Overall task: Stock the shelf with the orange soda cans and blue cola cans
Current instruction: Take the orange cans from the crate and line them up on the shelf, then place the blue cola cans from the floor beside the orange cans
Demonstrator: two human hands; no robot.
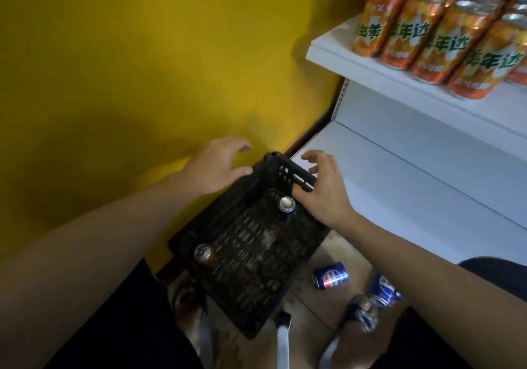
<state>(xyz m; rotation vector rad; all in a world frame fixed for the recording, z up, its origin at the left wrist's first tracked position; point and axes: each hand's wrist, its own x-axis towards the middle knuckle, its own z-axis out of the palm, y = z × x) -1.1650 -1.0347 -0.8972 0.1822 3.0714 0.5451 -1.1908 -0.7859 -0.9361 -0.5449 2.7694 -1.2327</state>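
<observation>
Yellow wall fills the background behind a dim corner where a black slotted plastic crate sits on the tiled floor beside a white metal shelf unit. Both hands reach to the crate's far end with fingers spread, holding nothing. On the right hand, the grip is loose and wide, thumb lying against the crate's far rim and the fingers curled over the lower white shelf just beyond it. On the left hand, the grip is also splayed, palm hovering at the crate's left far corner; whether it touches the rim cannot be told. Just below the right thumb, inside the crate, stands an upright dark can with a silver top, close to the hand but not grasped. A second upright can, orange-brown sided, stands in the crate's near left corner, well apart from both hands. Outside the crate, a blue cola can lies on its side on the floor, and another blue cola can lies near a sandalled foot. Rows of orange soda cans stand on the upper white shelf.
</observation>
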